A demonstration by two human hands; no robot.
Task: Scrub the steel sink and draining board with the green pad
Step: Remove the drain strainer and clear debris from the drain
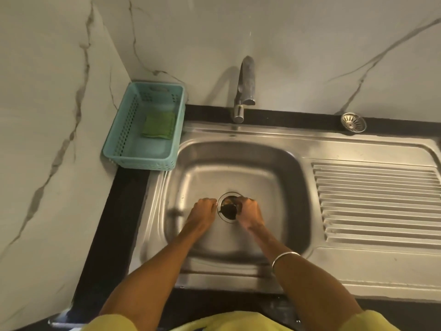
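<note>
Green pad (158,125) in basket (124,139); both hands at sink (281,177) drain (225,217).

We see both hands, left hand (202,209) and right hand (249,209), at the sink (281,177) drain (229,207); the green pad (158,125) lies in the basket (119,137).

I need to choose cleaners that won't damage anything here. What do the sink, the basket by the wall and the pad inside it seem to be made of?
Sink: brushed stainless steel, judging by its dull grey sheen and pressed ribs.
Basket: moulded turquoise plastic, with a perforated wall and matte finish.
Pad: green, fibrous-looking, probably a synthetic scouring pad.
</note>
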